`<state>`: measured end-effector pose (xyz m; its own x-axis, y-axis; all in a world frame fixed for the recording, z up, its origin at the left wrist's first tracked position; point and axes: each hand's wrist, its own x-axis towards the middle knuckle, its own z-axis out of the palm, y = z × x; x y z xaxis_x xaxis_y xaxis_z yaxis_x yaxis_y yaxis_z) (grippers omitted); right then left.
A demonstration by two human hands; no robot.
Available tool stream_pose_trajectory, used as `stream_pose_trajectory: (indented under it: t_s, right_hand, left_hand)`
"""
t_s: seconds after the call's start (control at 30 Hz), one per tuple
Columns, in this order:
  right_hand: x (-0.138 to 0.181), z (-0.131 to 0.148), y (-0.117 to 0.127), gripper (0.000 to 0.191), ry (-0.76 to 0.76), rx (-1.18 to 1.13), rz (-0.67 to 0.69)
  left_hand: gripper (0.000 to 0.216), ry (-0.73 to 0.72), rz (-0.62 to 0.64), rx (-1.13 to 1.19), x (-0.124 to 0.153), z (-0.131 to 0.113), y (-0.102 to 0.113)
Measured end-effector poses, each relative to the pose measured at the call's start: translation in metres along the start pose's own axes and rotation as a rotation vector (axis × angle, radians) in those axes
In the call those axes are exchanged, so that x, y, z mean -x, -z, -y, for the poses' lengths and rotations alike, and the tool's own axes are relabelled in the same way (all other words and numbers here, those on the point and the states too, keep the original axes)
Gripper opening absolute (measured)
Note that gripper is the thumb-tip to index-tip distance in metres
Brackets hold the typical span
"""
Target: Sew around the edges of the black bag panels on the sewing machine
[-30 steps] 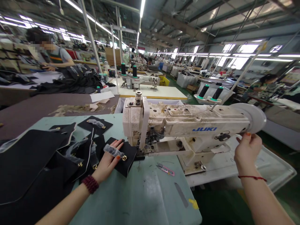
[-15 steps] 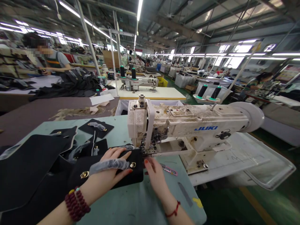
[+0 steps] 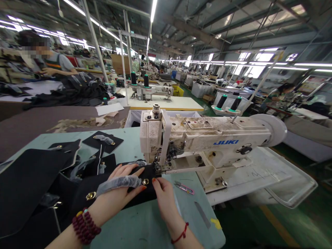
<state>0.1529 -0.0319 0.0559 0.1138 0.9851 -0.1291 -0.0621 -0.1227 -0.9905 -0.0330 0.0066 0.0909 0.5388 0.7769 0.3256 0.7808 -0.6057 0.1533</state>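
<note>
A black fabric panel (image 3: pixel 141 199) lies at the needle area of a white JUKI sewing machine (image 3: pixel 202 136). On it is a plastic-wrapped handle (image 3: pixel 116 183) with gold fittings at both ends. My left hand (image 3: pixel 114 199) reaches under this handle, its fingers stretched out and lying flat on the panel, thumb apart. Close to the presser foot (image 3: pixel 157 166), my right hand (image 3: pixel 166 199) pinches the panel's right edge between thumb and fingers. Several more black pieces (image 3: pixel 28 186) with wrapped handles are heaped to the left.
Pink-handled thread snips (image 3: pixel 184 187) and a grey strip (image 3: pixel 202 214) lie on the green tabletop (image 3: pixel 145 228) to the right. Black thread cones (image 3: pixel 221 102) stand behind the machine. Across a brown table (image 3: pixel 23 121), a co-worker (image 3: pixel 55 64) is beside piled black fabric.
My right hand has moved slightly left and now grips the panel's edge, which looks lifted or folded there. My left hand stays on the panel. The whole view has shifted a little.
</note>
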Motion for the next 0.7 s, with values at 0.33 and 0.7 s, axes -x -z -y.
stream_pose_trajectory:
  t_s: [0.33, 0.7]
  right_hand:
    - [-0.014, 0.002, -0.007, 0.044, -0.089, -0.037, -0.034]
    - [0.003, -0.016, -0.003, 0.059, -0.024, -0.007, -0.001]
  left_hand:
    - [0.052, 0.096, 0.062, 0.101, -0.024, 0.015, -0.005]
    - [0.065, 0.020, 0.200, 0.188, -0.034, 0.023, -0.007]
